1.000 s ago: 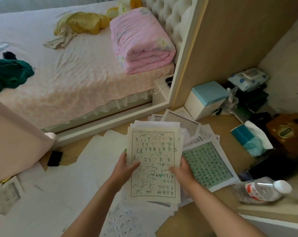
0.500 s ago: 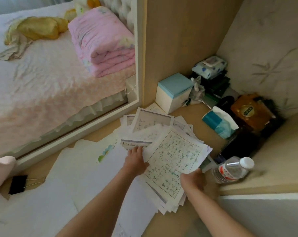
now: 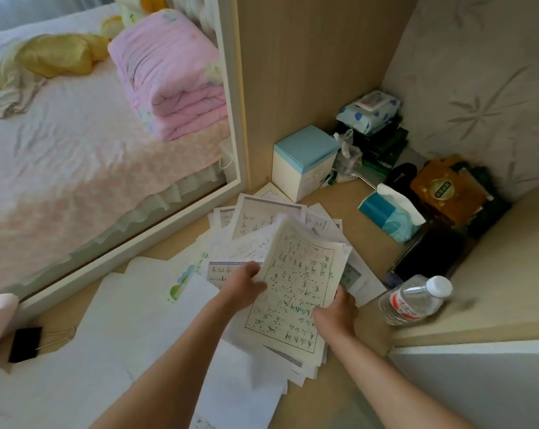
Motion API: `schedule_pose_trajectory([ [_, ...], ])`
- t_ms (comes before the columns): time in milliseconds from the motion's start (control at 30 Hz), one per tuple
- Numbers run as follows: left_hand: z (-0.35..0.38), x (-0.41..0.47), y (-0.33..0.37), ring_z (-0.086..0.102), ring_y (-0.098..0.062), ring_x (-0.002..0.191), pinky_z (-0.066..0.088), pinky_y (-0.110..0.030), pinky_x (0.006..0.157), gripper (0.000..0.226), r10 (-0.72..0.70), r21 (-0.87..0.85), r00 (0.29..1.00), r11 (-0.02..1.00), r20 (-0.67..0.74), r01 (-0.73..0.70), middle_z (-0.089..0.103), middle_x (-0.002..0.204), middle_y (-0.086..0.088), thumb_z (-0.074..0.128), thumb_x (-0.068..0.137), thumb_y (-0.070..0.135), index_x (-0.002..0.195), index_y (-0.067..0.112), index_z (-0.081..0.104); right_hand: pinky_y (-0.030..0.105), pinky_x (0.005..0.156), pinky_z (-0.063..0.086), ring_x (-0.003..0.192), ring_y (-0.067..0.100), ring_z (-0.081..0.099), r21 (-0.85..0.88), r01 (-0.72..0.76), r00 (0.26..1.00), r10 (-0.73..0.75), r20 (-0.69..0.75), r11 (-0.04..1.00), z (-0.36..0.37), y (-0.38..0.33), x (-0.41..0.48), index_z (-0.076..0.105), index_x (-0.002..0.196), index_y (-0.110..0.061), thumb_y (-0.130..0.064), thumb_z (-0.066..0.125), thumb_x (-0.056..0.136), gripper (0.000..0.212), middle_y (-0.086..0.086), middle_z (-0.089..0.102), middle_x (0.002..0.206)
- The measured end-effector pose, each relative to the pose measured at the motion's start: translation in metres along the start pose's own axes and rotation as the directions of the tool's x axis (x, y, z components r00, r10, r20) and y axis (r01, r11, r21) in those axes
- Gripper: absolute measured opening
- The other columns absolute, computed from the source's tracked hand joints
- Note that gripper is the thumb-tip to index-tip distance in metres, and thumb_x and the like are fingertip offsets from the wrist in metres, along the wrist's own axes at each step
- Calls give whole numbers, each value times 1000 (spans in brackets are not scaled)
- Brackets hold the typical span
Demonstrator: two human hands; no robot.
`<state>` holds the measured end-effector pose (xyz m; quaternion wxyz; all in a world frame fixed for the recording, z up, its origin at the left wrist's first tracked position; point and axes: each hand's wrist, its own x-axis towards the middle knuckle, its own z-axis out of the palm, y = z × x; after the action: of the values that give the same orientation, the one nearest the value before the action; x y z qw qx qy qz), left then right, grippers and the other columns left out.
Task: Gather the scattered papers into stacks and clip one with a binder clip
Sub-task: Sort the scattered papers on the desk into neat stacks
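A sheaf of handwritten grid papers [image 3: 296, 292] is tilted up off the wooden desk [image 3: 351, 342], and both hands grip it. My left hand [image 3: 243, 289] holds its left edge, my right hand [image 3: 336, 311] its lower right edge. Under and behind it, more written sheets [image 3: 262, 218] fan out toward the back. Blank white sheets [image 3: 132, 311] cover the desk to the left. A black binder clip [image 3: 25, 343] with silver handles lies at the far left among them.
A clear water bottle [image 3: 413, 300] lies just right of my right hand. Behind it sit a blue tissue pack [image 3: 385, 216], a white-and-blue box [image 3: 305, 162], a wipes pack [image 3: 370, 111] and dark clutter in the corner. A mirror [image 3: 107, 119] stands at the left.
The sheaf was swung from upright in front of me to slanting right, then lifted steeper. My right hand slid to its lower edge. My view panned right.
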<state>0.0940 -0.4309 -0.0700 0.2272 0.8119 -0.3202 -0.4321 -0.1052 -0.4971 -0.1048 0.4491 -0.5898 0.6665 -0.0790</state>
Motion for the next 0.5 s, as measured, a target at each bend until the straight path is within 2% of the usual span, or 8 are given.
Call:
schedule_pose_trajectory([
  [100,-9,1,17,62,-22,102,57,-35,81,40,-20,-57,982,998,187,31,64,118,-2,68,84,9,117,26,52,39,95,49,119,28,45,-44,25,998,-23,53,999,-4,4,5,47,128,-28,-4,60,72,62,2,45,124],
  [167,-9,-1,22,57,-23,114,54,-43,94,45,-3,-29,969,1000,246,11,62,124,-4,64,88,8,129,21,52,40,97,50,122,28,48,-71,66,991,-57,119,995,-8,3,5,49,125,-35,-11,58,69,62,-2,51,122],
  [200,-9,-4,21,56,-24,116,52,-45,97,43,0,-22,973,1000,231,5,62,123,-4,62,90,8,131,17,53,43,101,49,125,28,47,-87,97,985,-83,153,991,-9,0,4,47,128,-37,-13,58,70,64,-5,50,124],
  [267,-11,-13,10,58,-26,113,52,-45,95,33,-36,-54,993,998,117,42,63,113,-3,60,91,8,124,13,57,44,113,36,137,27,31,-113,135,969,-108,220,984,-13,-7,-1,36,143,-31,-13,61,80,70,-6,39,134],
  [333,-16,-21,-10,61,-27,107,54,-46,94,25,-87,-172,996,981,33,91,64,107,-3,61,91,9,116,11,59,42,116,26,143,27,17,-135,175,966,-143,218,975,-12,-11,-3,22,153,-24,-16,64,86,79,0,27,151],
  [433,-32,-37,-44,67,-30,103,55,-53,91,25,-137,-403,991,906,4,127,70,107,-8,67,88,10,113,9,63,46,115,30,146,28,19,-58,180,969,-167,180,982,-2,-17,-8,16,155,-27,-26,69,84,89,0,27,154],
  [500,-43,-48,-63,69,-32,101,54,-58,90,26,-130,-553,991,825,19,119,73,106,-10,68,87,5,113,8,65,43,116,31,145,22,25,50,125,960,-133,245,991,6,-25,-13,3,157,-28,-24,72,85,99,-2,29,153],
])
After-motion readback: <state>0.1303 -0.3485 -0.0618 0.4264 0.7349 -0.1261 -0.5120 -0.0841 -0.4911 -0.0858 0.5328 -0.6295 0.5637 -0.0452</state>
